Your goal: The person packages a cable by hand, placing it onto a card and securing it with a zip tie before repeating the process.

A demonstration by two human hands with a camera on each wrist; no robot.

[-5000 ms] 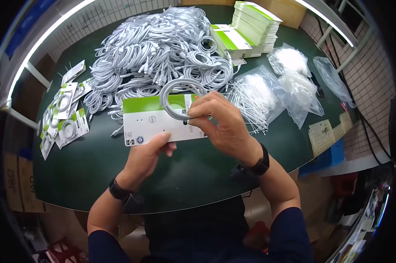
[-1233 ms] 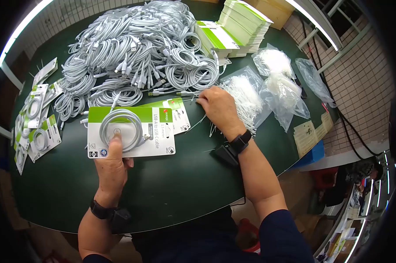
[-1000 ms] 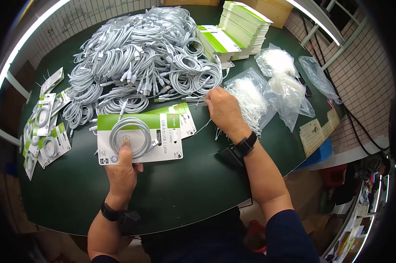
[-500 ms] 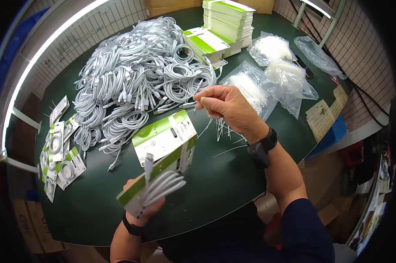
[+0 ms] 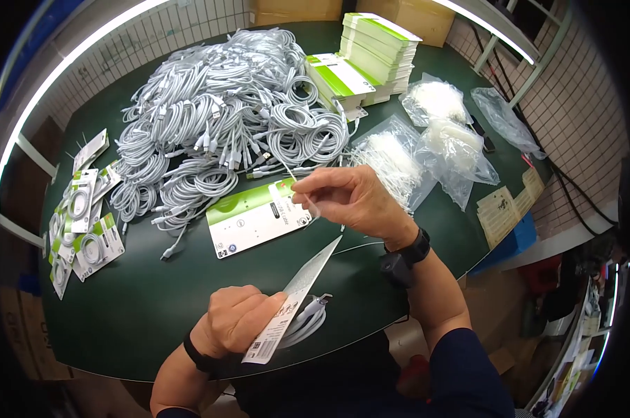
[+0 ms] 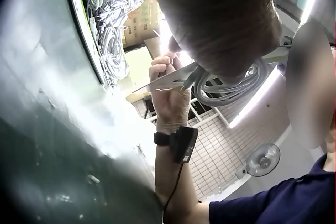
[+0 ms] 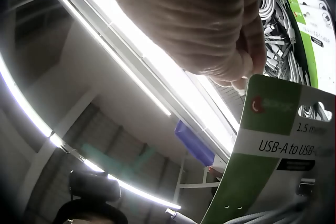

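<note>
My left hand grips a printed cardboard package card, tilted on edge with its barcode side towards the head camera. A coiled grey-white USB cable lies against the card's far side; the right wrist view shows that green and white front, lettered USB-A to USB-C. Just above the card, my right hand pinches a thin white cable tie between thumb and index finger. Beneath that hand another package card lies flat on the green table, with no cable on it.
Behind the hands is a big heap of coiled cables. Stacked cards stand at the back. Loose cable ties and clear bags lie to the right. Cards with cables attached lie at the left edge.
The right hand earlier held the coil over the card, then reached to the cable ties and came back with one. The left hand has lowered the card and coil and turned its back up.
</note>
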